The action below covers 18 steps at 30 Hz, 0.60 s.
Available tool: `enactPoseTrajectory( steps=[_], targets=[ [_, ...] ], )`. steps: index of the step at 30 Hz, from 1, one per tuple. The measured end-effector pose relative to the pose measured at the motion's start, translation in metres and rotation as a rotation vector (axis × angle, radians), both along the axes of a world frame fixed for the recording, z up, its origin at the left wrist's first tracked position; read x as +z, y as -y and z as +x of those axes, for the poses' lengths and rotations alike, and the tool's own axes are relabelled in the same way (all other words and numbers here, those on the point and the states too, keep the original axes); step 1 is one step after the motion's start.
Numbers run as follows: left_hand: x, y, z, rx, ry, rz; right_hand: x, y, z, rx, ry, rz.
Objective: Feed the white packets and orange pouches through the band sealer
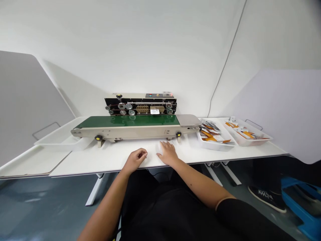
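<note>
Both my hands rest on the white table (82, 160) near its front edge, just in front of a band sealing machine (140, 108) with a green conveyor belt (127, 121). My left hand (135, 159) lies with its fingers curled into a loose fist, nothing visible in it. My right hand (167, 152) lies flat, palm down, fingers stretched toward the machine's base. Neither hand touches the machine.
Right of the machine stand two white trays (216, 144) (247, 140) holding several orange and white sachets. An empty white tray (56, 139) sits under the belt's left end. Grey panels flank the table. A cable (225, 63) runs down the wall. A shoe (265, 195) shows on the floor at right.
</note>
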<state>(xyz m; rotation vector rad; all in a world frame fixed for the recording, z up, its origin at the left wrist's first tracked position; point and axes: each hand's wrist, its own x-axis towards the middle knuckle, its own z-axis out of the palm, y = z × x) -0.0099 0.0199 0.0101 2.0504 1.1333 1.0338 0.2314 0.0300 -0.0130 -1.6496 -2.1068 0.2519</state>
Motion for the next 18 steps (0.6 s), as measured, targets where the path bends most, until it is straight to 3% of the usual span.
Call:
enactPoseTrajectory(
  steps=[5,13,18],
  targets=[
    [0.001,0.0,0.002,0.001,-0.045,0.016,0.002,-0.005,0.005,0.308,-0.069,0.017],
    [-0.004,-0.003,0.001,-0.017,-0.064,0.016,-0.009,-0.009,0.008,0.244,-0.103,0.035],
    [-0.005,-0.004,0.0,-0.009,-0.085,0.026,-0.009,-0.012,0.011,0.253,-0.275,0.025]
  ],
)
